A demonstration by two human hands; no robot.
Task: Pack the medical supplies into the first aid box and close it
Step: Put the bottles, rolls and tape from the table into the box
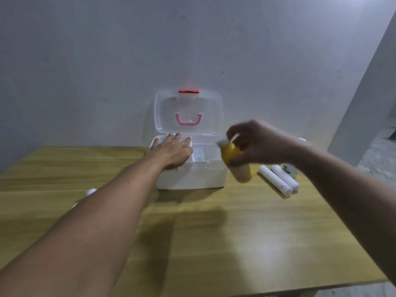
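A white first aid box (192, 176) stands open at the back of the wooden table, its clear lid (205, 108) with a pink handle and red latch leaning upright against the wall. My left hand (171, 151) lies flat, fingers spread, over the left part of the box's inner tray. My right hand (257, 144) holds a blurred yellow bottle (235, 163) tilted in the air just right of the box's front right corner. Two white bandage rolls (278, 179) lie side by side on the table to the right.
A white bottle with a green label (290, 169) stands behind the rolls, partly hidden by my right arm. Small white items (91, 191) peek out beside my left forearm. The table (214, 243) ends near the wall behind and at the front right edge.
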